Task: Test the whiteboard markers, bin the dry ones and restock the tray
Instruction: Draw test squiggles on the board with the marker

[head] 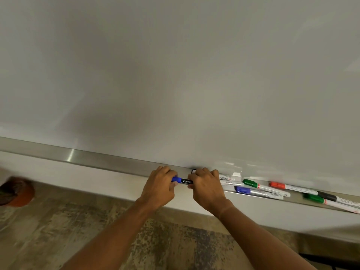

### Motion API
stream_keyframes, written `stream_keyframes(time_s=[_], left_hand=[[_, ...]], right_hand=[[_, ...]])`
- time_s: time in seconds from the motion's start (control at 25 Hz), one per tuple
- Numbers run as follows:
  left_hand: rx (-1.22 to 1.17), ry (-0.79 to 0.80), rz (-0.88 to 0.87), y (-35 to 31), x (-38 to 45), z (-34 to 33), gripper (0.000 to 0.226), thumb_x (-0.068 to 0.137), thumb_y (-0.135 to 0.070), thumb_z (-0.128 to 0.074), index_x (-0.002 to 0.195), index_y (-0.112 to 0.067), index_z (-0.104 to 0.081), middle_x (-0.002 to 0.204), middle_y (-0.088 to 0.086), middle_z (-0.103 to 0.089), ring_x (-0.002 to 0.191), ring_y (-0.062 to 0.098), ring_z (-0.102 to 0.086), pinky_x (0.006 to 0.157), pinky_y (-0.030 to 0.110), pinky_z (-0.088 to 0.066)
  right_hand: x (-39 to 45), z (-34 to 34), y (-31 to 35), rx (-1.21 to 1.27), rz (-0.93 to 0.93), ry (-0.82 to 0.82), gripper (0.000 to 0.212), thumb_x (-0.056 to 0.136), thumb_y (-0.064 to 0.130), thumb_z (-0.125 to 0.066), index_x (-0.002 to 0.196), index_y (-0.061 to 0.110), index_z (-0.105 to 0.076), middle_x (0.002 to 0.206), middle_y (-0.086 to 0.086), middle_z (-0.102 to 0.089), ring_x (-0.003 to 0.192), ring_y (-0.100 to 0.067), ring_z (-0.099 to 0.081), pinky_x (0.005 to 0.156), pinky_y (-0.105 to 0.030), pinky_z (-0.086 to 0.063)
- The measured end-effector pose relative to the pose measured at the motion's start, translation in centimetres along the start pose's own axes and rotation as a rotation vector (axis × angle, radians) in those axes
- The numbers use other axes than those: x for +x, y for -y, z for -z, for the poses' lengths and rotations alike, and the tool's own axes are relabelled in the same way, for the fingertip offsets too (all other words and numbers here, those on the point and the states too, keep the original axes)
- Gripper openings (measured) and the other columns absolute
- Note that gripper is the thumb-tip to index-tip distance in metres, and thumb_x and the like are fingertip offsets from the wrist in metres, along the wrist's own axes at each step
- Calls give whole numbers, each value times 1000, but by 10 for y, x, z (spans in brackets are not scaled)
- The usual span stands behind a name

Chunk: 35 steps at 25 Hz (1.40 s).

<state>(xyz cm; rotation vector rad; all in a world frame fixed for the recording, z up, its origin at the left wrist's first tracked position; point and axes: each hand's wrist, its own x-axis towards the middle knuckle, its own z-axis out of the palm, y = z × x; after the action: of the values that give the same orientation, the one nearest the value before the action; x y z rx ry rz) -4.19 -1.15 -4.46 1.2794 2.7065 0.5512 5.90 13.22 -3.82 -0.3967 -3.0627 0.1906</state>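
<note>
Markers are the job here, and one blue marker (182, 180) sits sideways between two hands, just in front of the tray's left end. Its black label reads "camlin". The left hand (158, 189) curls its fingers round the blue cap end. The right hand (207, 189) curls round the other end of the barrel. It looks like the cap is about to be pulled off so the pen can be tried on the whiteboard (175, 75).

More pens lie in the metal tray (292, 200) to the right: a green-capped marker (251, 183), a red-capped marker (277, 185), a purple-capped marker (242, 190), and another green one (314, 198) near the edge.

What could go wrong? If the hands tug too hard, the cap could pop off fast and fly to the floor (58, 230). An elbow or hand could also bump the tray and knock the loose pens off. Ink could get on the fingers if the tip is wet.

Some things are hard to see. The right hand hides much of the blue marker, so its far end cannot be seen. A small dark thing behind the right hand is too hidden to name. A blurry orange-brown thing (16, 191) sits at the far left, and I cannot tell what it is. No bin shows anywhere.
</note>
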Motion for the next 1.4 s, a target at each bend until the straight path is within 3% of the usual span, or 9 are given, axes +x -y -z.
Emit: stream_keyframes(time_s=[0.12,0.32,0.6,0.68,0.76,0.96,1.12,1.28,1.4], left_hand=[[-52,-8,-27,0,1,1,22,88,-23,-66,110,-17,-67,104,-1,-58,97,16,-52,89,28,-43],[-74,-28,-122,-11,5,15,19,89,-21,-65,106,-14,-67,98,1,-57,91,17,-53,83,30,-45],[-96,49,-287,-64,3,38,24,98,-24,-50,116,-14,-62,104,1,-56,89,15,-53,80,29,-47],[-106,62,-310,-77,4,46,23,98,-24,-51,113,-13,-63,101,2,-57,87,15,-53,79,31,-47],[-141,96,-318,-92,7,53,21,97,-23,-52,110,-13,-65,96,2,-59,85,15,-54,79,33,-48],[-181,142,-318,-122,16,66,23,97,-25,-52,106,-13,-69,89,4,-63,79,15,-56,76,32,-50],[-226,201,-365,-145,22,73,22,96,-27,-53,102,-16,-71,81,1,-64,73,13,-57,69,24,-47],[-205,192,-233,-107,19,83,21,86,-32,-53,78,-18,-67,69,3,-62,62,14,-53,62,32,-44],[-246,111,-226,-109,17,86,14,89,-22,-62,93,-16,-74,78,-1,-67,67,8,-57,65,27,-46]], right_hand=[[0,1,-5,55,7,-7,18,87,23,-67,104,19,-70,100,-4,-65,97,-25,-58,82,-39,-37],[-6,23,-15,173,25,-88,20,86,20,-59,106,17,-65,100,-3,-61,92,-24,-55,83,-36,-38],[-42,66,-46,227,124,-82,25,94,27,-50,114,23,-64,89,0,-62,73,-23,-59,58,-29,-42],[-52,78,-55,200,142,-113,23,94,28,-50,111,23,-65,86,1,-62,71,-22,-59,51,-24,-34],[-61,90,-64,160,154,-163,19,92,28,-53,103,24,-68,79,2,-63,64,-21,-58,48,-18,-22],[-82,115,-85,88,117,-256,16,87,27,-55,92,25,-70,71,4,-62,56,-18,-54,47,-15,-19],[-93,125,-91,-6,116,-296,15,81,28,-56,86,26,-69,67,6,-59,53,-17,-52,46,-23,-30],[-115,133,-132,-17,2,-399,8,75,24,-73,83,26,-72,65,7,-61,52,-20,-56,47,-23,-31],[-118,138,-149,-23,-59,-423,12,75,21,-81,85,22,-75,66,6,-63,50,-20,-56,48,-20,-25]])
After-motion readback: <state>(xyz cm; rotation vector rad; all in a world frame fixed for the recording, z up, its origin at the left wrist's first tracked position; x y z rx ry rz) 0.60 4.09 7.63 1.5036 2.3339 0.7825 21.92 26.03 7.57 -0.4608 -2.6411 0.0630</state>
